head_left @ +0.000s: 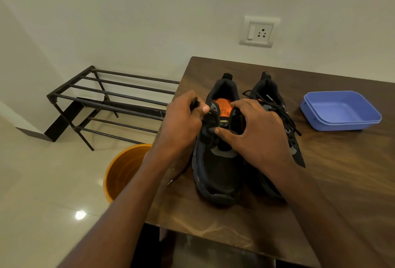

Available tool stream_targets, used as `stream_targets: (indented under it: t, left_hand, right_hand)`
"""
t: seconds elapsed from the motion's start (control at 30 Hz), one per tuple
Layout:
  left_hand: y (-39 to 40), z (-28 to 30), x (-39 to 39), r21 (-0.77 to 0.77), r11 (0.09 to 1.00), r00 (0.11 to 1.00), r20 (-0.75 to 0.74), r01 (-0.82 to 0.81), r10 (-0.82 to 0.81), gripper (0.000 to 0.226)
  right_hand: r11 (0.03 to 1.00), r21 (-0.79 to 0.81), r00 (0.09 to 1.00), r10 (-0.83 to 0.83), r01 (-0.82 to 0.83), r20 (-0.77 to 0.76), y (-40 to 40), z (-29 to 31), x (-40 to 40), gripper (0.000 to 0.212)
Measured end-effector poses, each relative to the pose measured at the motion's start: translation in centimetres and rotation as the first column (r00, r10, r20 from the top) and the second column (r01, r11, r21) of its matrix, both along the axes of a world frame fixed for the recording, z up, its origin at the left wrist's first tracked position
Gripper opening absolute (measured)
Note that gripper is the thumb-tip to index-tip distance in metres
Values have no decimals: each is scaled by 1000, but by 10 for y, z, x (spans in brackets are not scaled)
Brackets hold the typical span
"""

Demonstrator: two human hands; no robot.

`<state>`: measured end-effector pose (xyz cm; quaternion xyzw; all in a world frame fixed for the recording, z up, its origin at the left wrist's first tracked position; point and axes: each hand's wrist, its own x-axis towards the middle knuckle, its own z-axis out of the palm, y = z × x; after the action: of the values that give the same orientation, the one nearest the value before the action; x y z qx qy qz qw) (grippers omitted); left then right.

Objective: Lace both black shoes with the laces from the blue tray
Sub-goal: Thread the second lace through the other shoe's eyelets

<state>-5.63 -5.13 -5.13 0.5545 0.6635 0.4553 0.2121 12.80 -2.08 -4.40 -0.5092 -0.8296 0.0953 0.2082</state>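
**Second shoe being laced, the other already threaded**

At the centre of the frame 2 black shoes stand side by side on the wooden table, toes toward the lower edge. The right-hand shoe already carries a black lace crossed through its eyelets, so the work now appears to be on the left-hand shoe, whose orange insole shows through its open throat. The left hand is curled, pinching a black lace end between thumb and fingers just left of the shoe's collar. The right hand is spread over the tongue, thumb pressing it down and fingers partly bent on the far side; whether it also holds lace I cannot tell. The blue tray, at centre right, looks empty. Next the pinched end probably needs guiding into an upper eyelet while the other hand steadies the shoe
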Motion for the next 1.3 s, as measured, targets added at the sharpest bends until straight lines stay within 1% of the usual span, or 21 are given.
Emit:
stream_targets:
  t: [0.17,0.3,0.4,0.47,0.6,0.67,0.73,0.77,0.8,0.83,0.9,0.97,1.0,1.03,1.07,1.1,1.13,1.17,1.2,1.27,1.3]
  left_hand:
    - [3,-5,-2,-41,999,1000,13,-23,23,4]
    - [1,-5,-8,-14,1000,999,-50,-22,21,10]
    - [-3,-3,-10,-3,999,997,-55,-46,46,10]
    - [-5,0,-9,-7,999,998,-48,-40,39,12]
    - [-7,5,-8,-15,999,999,0,-38,38,10]
    - [-8,5,-8,-22,1000,1000,20,-20,20,9]
    - [-9,5,-9,-33,999,1000,29,-7,8,7]
    - [-9,5,-9,-34,999,1000,18,-11,11,6]
    - [-9,4,-10,-34,999,1000,-8,-22,22,5]
    - [-8,3,-11,-34,999,999,-35,-38,37,5]
    - [-10,4,-13,-45,996,994,-79,-76,72,6]
    - [-11,5,-14,-87,991,988,-122,-105,94,8]
    - [-12,4,-14,-129,984,984,-149,-122,102,9]
    - [-13,5,-14,-169,977,978,-181,-131,100,11]
    - [-14,6,-12,-206,970,972,-222,-128,81,14]
    - [-15,7,-11,-245,961,957,-284,-128,55,14]
    - [-15,10,-9,-273,953,934,-356,-133,28,12]
    - [-15,13,-6,-284,951,917,-400,-119,-4,9]
    - [-16,17,-4,-274,958,908,-416,-81,-42,21]
    - [-18,25,3,-149,983,953,-266,107,-144,43]
    - [-18,30,9,-45,978,968,-137,205,-210,45]
  right_hand:
    - [1000,15,1000,0,0,14,-3,3,-2,74]
    - [985,149,996,90,-90,10,-17,11,-11,47]
    - [992,70,986,95,-105,141,-26,10,-25,41]
    - [997,31,983,71,-77,167,-27,6,-31,35]
    - [998,48,994,25,-30,105,-29,11,-36,32]
    - [1000,-24,1000,5,-4,31,-27,12,-33,25]
    - [988,-152,992,-22,3,-126,-26,12,-29,13]
    - [970,-243,963,-55,-10,-262,-27,15,-26,14]
    - [935,-351,899,-112,-49,-423,-28,19,-22,19]
    - [883,-453,798,-186,-120,-573,-29,26,-17,22]
    - [771,-570,579,-335,-285,-743,-27,41,-4,19]
    - [693,-558,354,-434,-456,-828,-22,54,13,15]
    - [684,-519,239,-467,-513,-851,-19,60,22,13]
    - [693,-475,149,-477,-541,-866,-15,64,29,10]
    - [716,-438,103,-461,-543,-881,-12,69,37,7]
    - [744,-419,119,-423,-520,-898,-10,71,43,6]
    - [781,-414,198,-364,-468,-910,-8,72,48,9]
    - [819,-412,331,-291,-400,-898,-8,72,51,12]
    - [852,-404,481,-216,-332,-850,-9,71,52,13]
    - [890,-369,711,-77,-267,-699,-12,66,47,15]
    - [896,-357,778,-21,-264,-628,-14,64,43,15]
